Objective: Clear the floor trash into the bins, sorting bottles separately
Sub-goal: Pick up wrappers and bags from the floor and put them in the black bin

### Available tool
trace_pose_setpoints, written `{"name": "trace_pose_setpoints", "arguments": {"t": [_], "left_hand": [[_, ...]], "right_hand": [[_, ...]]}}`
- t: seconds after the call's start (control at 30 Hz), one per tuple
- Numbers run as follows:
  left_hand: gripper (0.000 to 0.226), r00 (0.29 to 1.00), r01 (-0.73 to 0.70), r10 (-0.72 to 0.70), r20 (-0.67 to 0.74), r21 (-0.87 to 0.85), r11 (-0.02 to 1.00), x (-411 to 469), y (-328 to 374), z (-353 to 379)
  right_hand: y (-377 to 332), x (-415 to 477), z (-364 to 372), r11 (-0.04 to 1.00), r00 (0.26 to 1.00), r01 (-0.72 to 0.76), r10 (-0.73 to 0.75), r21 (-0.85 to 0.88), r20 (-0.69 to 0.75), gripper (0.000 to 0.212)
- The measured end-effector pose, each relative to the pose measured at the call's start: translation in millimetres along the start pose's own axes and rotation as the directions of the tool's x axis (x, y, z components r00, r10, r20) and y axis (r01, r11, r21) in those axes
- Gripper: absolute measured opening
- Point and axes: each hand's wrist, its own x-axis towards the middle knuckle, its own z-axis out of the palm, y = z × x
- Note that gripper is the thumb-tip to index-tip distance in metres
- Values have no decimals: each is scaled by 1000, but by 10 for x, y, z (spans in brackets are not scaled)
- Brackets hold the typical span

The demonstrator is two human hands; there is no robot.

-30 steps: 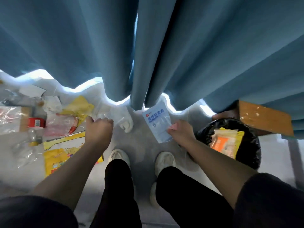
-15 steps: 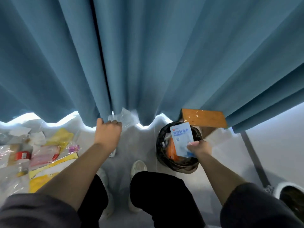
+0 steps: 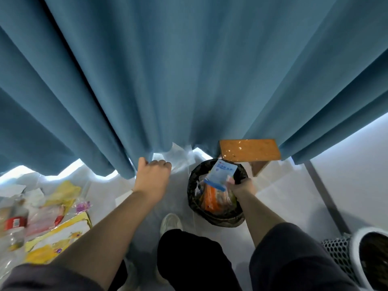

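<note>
Since the frame half a second earlier, the blue-and-white packet (image 3: 222, 172) has tipped from nearly upright to a slant, with its lower edge dropped into the mouth of the black-lined bin (image 3: 222, 220). The right hand (image 3: 239, 186) pinches the packet at its lower right corner, thumb on the printed face and fingers curled behind it. The right forearm reaches forward over the near rim of the bin. Just below this grip, orange packaging (image 3: 212, 199) lies inside the bin. Beyond the grip, a wooden stool (image 3: 249, 150) stands against the blue curtain (image 3: 189, 80). The left arm is extended forward and the left hand (image 3: 154, 175) is seen from the back, knuckles up, fingers curled round a clear plastic film (image 3: 178, 157) that projects past the knuckles toward the curtain hem. Well to the left of this grip, yellow wrappers (image 3: 56, 234) and a bottle with a red label (image 3: 15, 223) lie on the floor. A white mesh bin (image 3: 338, 255) stands to the right of the right forearm.
</note>
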Motion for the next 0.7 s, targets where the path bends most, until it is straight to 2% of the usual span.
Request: {"name": "trace_pose_setpoints", "arguments": {"t": [0.1,0.27,0.33,0.37,0.47,0.6,0.7], "left_hand": [[53,999,-15,15,37,23,1000,121,94,100],[19,987,-51,54,150,-28,998,314,365,186],[14,983,-41,53,173,-75,996,403,517,195],[13,987,-40,53,155,-82,996,445,588,209],[19,959,-86,114,258,-119,989,555,861,306],[18,933,-170,219,287,-186,968,728,1249,399],[30,858,-146,259,444,-271,951,779,1459,578]], "right_hand": [[36,86,14,1000,999,-8,9,-23,41,76],[134,263,-43,995,994,50,-40,-90,106,54],[207,327,-90,989,990,85,-70,-123,126,46],[251,364,-117,986,989,93,-75,-140,127,45],[404,491,-202,979,990,103,-84,-177,115,43],[560,641,-309,973,992,109,-92,-205,91,34],[626,712,-311,948,985,152,-124,-279,117,40]]}}
